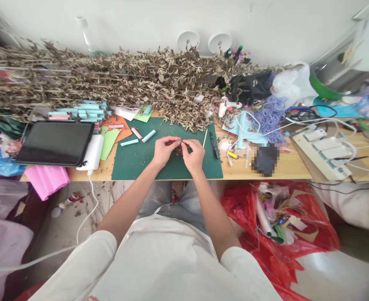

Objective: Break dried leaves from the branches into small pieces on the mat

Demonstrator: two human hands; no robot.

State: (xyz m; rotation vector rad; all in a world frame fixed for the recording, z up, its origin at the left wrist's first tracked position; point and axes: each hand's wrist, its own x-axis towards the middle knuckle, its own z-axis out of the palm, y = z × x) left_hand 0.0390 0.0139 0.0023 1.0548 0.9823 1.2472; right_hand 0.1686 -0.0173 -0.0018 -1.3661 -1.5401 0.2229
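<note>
My left hand (163, 151) and my right hand (193, 156) meet fingertip to fingertip over a green cutting mat (134, 161). Both are closed in a pinch; whatever lies between the fingertips is too small to make out. Brown dried leaf bits (179, 149) show just below, between the hands. Left of them on the mat lie two pale blue paper rolls (148, 136) and a pink roll (136, 133). A black pen (214, 146) and a thin wooden stick (205, 138) rest to the right. Loose dried leaves (189, 115) spill onto the mat's back edge.
Dried leafy stalks (109, 75) line the back wall. A black tablet (55, 143), a white power bank (92, 152) and stacked paper rolls (84, 110) sit left. Rightward are a glue gun (228, 105), purple yarn (270, 119), a power strip (322, 152); below, a red bag (320, 225).
</note>
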